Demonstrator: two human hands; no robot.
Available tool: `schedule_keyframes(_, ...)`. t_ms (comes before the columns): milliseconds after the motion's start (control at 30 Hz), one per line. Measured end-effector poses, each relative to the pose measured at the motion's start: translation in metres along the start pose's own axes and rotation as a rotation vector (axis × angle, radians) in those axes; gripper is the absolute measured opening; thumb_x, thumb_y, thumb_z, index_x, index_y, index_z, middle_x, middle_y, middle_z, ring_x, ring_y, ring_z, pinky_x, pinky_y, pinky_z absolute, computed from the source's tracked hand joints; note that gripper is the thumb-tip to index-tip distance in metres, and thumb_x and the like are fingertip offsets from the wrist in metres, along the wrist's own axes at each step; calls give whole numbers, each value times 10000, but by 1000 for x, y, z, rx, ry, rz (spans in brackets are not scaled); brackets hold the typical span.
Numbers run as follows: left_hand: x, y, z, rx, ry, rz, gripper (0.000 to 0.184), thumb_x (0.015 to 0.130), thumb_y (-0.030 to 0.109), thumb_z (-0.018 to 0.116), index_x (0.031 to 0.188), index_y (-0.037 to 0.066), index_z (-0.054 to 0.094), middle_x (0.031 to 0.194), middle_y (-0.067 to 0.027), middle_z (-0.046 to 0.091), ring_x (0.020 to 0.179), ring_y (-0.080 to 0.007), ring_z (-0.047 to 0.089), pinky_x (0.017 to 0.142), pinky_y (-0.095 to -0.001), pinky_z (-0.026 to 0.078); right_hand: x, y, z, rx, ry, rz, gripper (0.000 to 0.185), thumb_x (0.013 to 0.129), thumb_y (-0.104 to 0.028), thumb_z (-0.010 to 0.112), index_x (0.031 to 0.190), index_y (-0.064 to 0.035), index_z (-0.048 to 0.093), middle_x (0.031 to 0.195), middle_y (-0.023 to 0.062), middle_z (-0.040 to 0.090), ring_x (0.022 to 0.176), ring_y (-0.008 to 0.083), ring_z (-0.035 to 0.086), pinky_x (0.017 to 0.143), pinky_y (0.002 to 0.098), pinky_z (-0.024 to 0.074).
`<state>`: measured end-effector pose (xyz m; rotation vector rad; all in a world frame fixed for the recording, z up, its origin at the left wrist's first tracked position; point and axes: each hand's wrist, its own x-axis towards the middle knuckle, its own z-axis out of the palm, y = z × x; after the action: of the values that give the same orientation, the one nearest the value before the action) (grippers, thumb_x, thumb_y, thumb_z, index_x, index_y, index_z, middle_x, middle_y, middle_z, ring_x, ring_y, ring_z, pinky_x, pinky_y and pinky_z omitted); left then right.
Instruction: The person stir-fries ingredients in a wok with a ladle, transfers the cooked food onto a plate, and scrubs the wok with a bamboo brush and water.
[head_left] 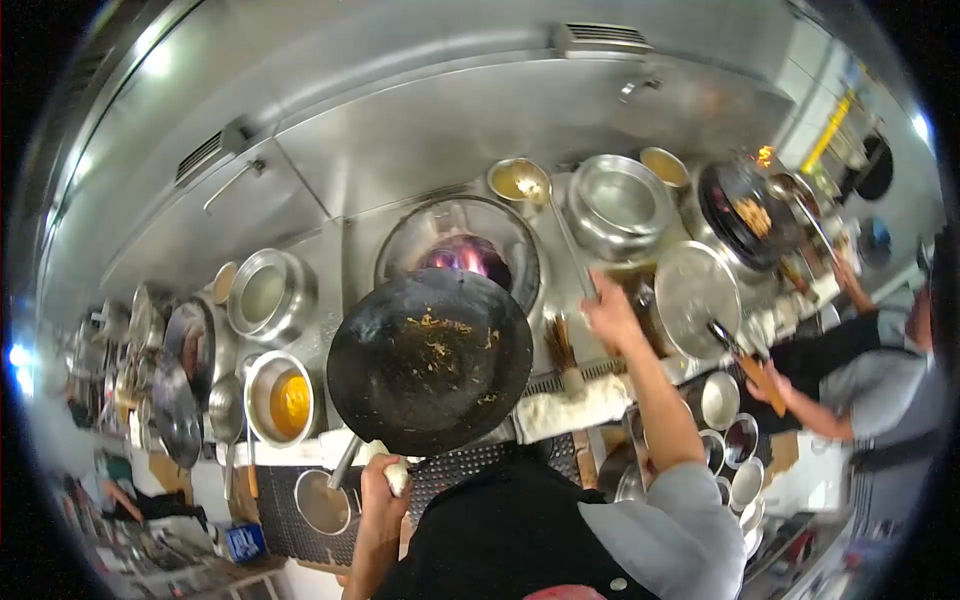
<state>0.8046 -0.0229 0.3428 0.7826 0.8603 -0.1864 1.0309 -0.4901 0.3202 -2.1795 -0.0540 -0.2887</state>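
Your left hand (381, 488) grips the round black metal wok (430, 365), probably heavy, at its near side; right hand (612, 315), a long steel ladle (571, 241).

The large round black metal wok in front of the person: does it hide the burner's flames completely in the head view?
No: pinkish-purple flames show just beyond the far rim of the wok.

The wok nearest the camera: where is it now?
In the head view, the wok is left of centre, held by the left hand, on the near side of the flaming burner.
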Motion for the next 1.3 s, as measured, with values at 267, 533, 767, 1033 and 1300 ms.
schedule_keyframes(267,9,-5,74,-7,115,406,226,825,22,669,1036,31,586,914,-49,597,820,-183,605,724,-342,503,236,35,102,74,-207,424,239,933,-141,641,1115,1,577,950,120,686,777,256,676,690,367,546)
schedule_keyframes(533,105,-4,89,138,52,438,240,819,65,692,1034,-27,636,951,-92,656,849,-199,634,774,-360,513,168,36,97,1654,-395,699,235,1013,-263,636,862,-127,518,707,-20,539,535,103,504,489,281,421)
schedule_keyframes(767,177,11,121,232,-20,371,273,873,148,729,1066,-29,653,869,-74,677,776,-187,644,685,-336,516,38,-52,43,1571,-331,700,148,1024,-224,620,972,-202,483,765,-30,515,549,93,470,472,266,364)
schedule_keyframes(1033,146,38,72,190,-121,62,248,978,302,715,1088,90,648,917,-24,680,779,-134,663,643,-304,534,-96,-121,13,1144,-344,716,561,998,-111,577,1539,-127,428,731,-24,504,498,92,445,414,241,352)
schedule_keyframes(1300,131,16,-55,312,10,60,385,906,143,721,1266,45,624,969,-65,676,730,-169,657,627,-332,569,-64,-85,40,395,-99,354,641,922,-13,585,1542,-104,451,738,-36,549,548,58,506,479,227,410)
